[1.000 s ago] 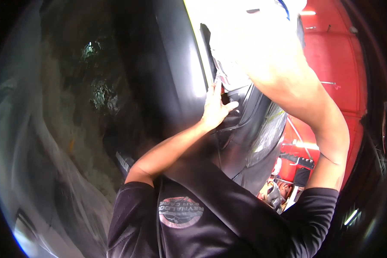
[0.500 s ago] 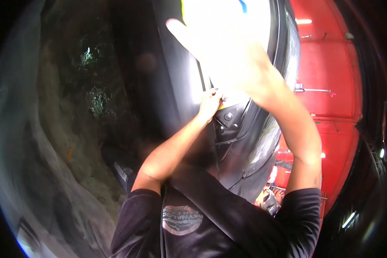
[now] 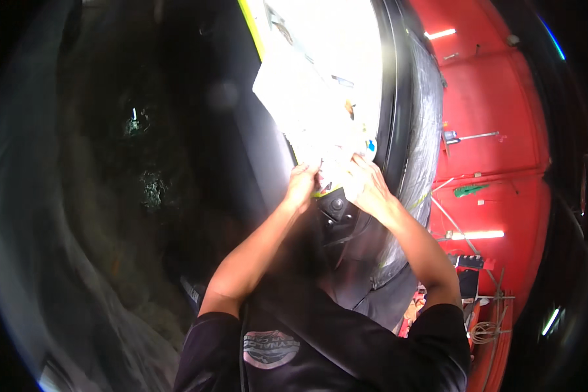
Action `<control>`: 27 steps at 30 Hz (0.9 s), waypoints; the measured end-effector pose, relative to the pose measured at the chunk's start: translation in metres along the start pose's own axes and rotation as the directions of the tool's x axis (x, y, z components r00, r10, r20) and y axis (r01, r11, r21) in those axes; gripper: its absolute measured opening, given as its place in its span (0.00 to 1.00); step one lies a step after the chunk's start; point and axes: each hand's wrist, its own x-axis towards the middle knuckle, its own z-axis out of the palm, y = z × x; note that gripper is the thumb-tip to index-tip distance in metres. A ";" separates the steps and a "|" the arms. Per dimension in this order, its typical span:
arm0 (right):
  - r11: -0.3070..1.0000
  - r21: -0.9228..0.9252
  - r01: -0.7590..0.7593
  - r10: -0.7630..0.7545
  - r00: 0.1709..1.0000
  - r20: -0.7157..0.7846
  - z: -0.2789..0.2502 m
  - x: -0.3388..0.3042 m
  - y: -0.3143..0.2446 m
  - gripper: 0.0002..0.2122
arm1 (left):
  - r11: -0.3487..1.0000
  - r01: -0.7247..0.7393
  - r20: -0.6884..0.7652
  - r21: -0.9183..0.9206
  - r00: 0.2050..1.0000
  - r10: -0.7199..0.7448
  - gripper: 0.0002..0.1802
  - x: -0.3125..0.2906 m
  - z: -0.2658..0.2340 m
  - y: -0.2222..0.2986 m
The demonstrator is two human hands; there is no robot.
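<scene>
A white, heavily overexposed sheet with printed patches [image 3: 300, 98], probably paper, covers the window of a black car door, with a yellow-green strip [image 3: 251, 29] along its left edge. At the sheet's near corner my left hand [image 3: 300, 186] has its fingers bent in a pinch on the edge. Close on its right, my right hand [image 3: 371, 187] lies over the same corner, fingers curled onto the sheet; glare hides the fingertips. Just below the hands sits a black triangular corner piece [image 3: 336, 206] with round holes or fasteners.
Black door trim [image 3: 391, 98] curves along the sheet's right side, beside wrinkled translucent plastic film [image 3: 426, 98]. Beyond stands a red wall [image 3: 490, 104] with hanging tools and a coiled cable [image 3: 485, 332]. Dark floor [image 3: 91, 228] with light reflections spreads to the left.
My right hand has come down from high over the sheet to its near corner, beside my left. More of the sheet shows now. My left hand has shifted slightly nearer.
</scene>
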 end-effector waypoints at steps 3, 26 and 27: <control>0.999 0.047 0.028 -0.023 0.995 -0.101 -0.018 0.018 0.011 0.07 | 0.979 0.053 0.003 -0.195 0.999 -0.053 0.11 -0.004 0.004 -0.007; 0.992 0.099 -0.076 0.067 0.994 0.090 0.013 0.031 0.037 0.19 | 0.958 -0.106 0.003 -0.267 0.994 0.111 0.12 0.033 -0.022 0.054; 0.984 0.139 -0.109 0.095 0.990 0.101 0.012 0.042 0.042 0.19 | 0.958 -0.106 0.022 -0.266 0.993 0.116 0.13 0.038 -0.025 0.056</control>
